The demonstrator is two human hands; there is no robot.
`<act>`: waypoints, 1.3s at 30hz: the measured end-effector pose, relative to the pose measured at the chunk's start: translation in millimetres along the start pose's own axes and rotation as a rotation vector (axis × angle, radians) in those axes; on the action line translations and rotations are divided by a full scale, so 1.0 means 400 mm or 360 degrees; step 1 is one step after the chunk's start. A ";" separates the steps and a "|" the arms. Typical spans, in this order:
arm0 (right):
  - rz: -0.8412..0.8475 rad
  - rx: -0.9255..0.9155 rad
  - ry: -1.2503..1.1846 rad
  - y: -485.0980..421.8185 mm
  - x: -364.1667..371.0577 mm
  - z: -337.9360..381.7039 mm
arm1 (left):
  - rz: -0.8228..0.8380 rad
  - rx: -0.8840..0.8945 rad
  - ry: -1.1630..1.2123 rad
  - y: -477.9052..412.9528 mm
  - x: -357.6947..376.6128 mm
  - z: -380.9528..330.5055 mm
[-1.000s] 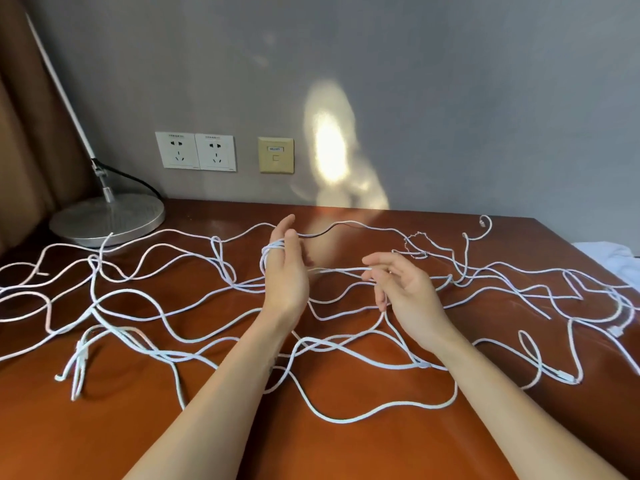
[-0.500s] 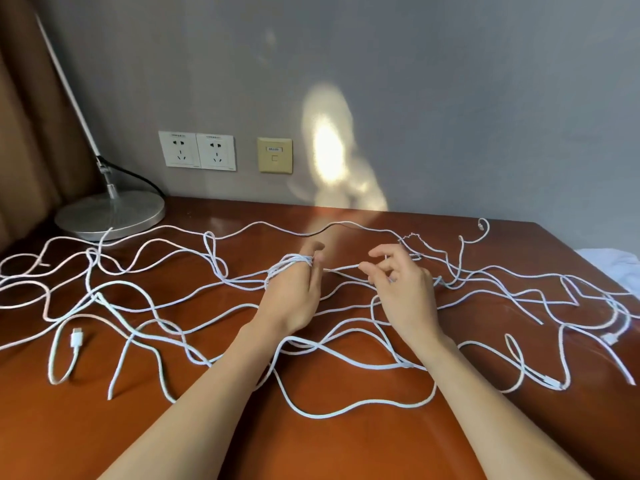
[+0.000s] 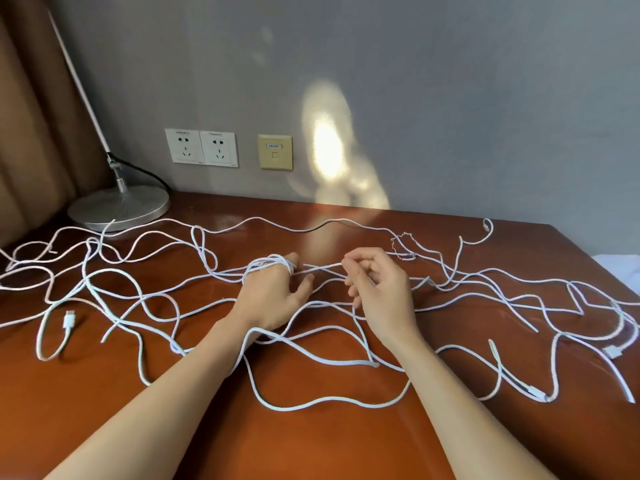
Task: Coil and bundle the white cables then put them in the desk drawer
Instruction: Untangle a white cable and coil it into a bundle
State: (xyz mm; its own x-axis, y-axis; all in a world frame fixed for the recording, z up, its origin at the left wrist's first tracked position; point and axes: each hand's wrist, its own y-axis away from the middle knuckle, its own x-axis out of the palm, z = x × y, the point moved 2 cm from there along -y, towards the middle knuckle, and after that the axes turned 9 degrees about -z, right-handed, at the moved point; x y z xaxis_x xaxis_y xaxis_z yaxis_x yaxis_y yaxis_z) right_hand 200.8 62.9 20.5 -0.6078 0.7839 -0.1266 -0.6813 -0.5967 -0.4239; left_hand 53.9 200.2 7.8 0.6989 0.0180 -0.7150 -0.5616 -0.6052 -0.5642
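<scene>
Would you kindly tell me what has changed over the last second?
The left hand tipped forward from upright to level, the coil of white cable still wrapped round its fingers. The right hand, still pinching a strand, moved slightly toward it. The loose cables at the left slid, laying one connector out flat. The lamp base stayed put.

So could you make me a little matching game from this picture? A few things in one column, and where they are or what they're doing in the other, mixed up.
1. left hand
2. right hand
3. lamp base
4. wall sockets

A. at the desk's far left corner
B. white cable wound round its fingers
C. on the grey wall
D. pinching a cable strand

Pairs: 1-B, 2-D, 3-A, 4-C.
</scene>
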 end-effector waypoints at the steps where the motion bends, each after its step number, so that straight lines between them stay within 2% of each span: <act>1: 0.0026 0.0056 -0.0094 0.000 0.001 0.005 | -0.0050 -0.0015 -0.0035 -0.001 0.002 0.003; 6: 0.0144 0.0235 -0.0315 0.004 0.006 0.022 | -0.0168 -0.0164 -0.0191 -0.005 -0.002 0.000; 12: 0.0083 0.0365 -0.0360 0.003 0.007 0.017 | -0.0154 -0.0346 -0.0221 -0.008 -0.004 0.006; 19: 0.0088 0.0681 -0.0977 -0.012 0.016 0.031 | -0.0110 -0.0309 -0.0133 -0.002 -0.010 0.007; 21: 0.0096 0.0602 -0.0835 -0.015 0.007 0.031 | -0.0082 -0.0306 -0.0111 -0.001 -0.007 0.010; 24: 0.0051 0.0316 -0.0374 -0.021 -0.001 0.022 | 0.0009 -0.0359 0.0072 -0.002 0.002 0.031; 29: -0.0098 -0.0125 0.0179 -0.021 0.005 0.004 | 0.0308 -0.0304 0.0743 -0.007 -0.006 0.035; 32: -0.0045 -0.0155 0.0394 -0.044 0.021 0.004 | 0.0483 -0.0222 0.0983 -0.003 -0.022 0.024; 36: 0.0110 -0.0259 0.0833 -0.076 0.059 0.009 | 0.0625 -0.0331 0.1240 -0.003 -0.022 0.045; 39: 0.0137 -0.0226 0.0767 -0.073 0.073 -0.007 | 0.0682 -0.0435 0.1583 -0.004 -0.018 0.037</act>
State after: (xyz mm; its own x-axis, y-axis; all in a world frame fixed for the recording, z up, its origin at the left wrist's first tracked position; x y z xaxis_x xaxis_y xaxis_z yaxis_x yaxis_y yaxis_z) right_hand 204.4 103.8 26.6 -0.3792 0.7430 -0.5516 -0.5548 -0.6596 -0.5071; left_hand 43.4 212.8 7.9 0.5830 -0.8049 -0.1107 -0.8102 -0.5657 -0.1532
